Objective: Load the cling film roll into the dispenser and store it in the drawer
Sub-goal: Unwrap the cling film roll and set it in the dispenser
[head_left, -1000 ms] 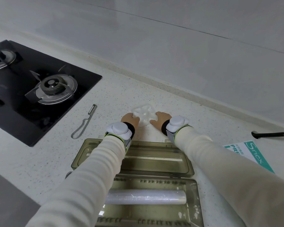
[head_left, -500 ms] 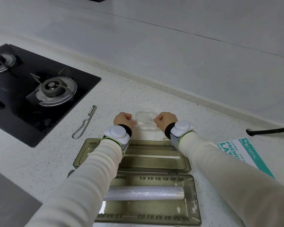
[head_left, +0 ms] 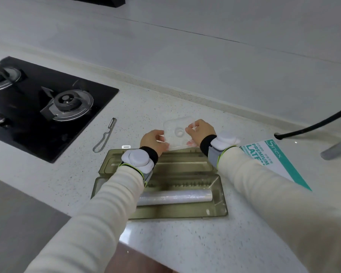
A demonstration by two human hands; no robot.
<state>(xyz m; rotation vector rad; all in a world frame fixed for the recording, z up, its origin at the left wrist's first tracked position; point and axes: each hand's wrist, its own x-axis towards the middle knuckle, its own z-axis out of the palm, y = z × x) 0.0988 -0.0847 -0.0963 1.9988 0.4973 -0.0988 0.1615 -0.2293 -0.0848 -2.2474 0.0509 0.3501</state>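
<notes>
A person in cream sleeves works at a white speckled bench [head_left: 165, 243] set against a pale grey wall [head_left: 185, 66]. Both hands reach past an open cling film dispenser [head_left: 220, 196]. The left hand [head_left: 153, 141] and the right hand [head_left: 200, 131] each pinch an opposite edge of a clear square plastic piece [head_left: 176, 133], thumbs on its near face, holding it just beyond the dispenser's far side. A white sensor band [head_left: 137, 161] sits on each wrist.

The smoky translucent dispenser lies on the bench near the person. Its lid [head_left: 177, 164] is folded flat toward the wall, and the cling film roll [head_left: 177, 197] rests lengthwise in the tray, its left end hidden by the left sleeve.

A black glass gas hob [head_left: 37, 119] is sunk into the bench at far left, with a steel-ringed burner [head_left: 69, 103] at its right side. A metal peeler [head_left: 105, 135] lies between the hob and the dispenser, and a small white tab [head_left: 126, 147] sits by the lid's far left corner.

To the right lies a white and teal latex glove box [head_left: 272, 160], partly covered by the right sleeve. A black cable [head_left: 311, 127] curves in from the right edge above a grey metal tube [head_left: 337, 150]. A dark range hood [head_left: 98, 1] shows at the top of the frame.
</notes>
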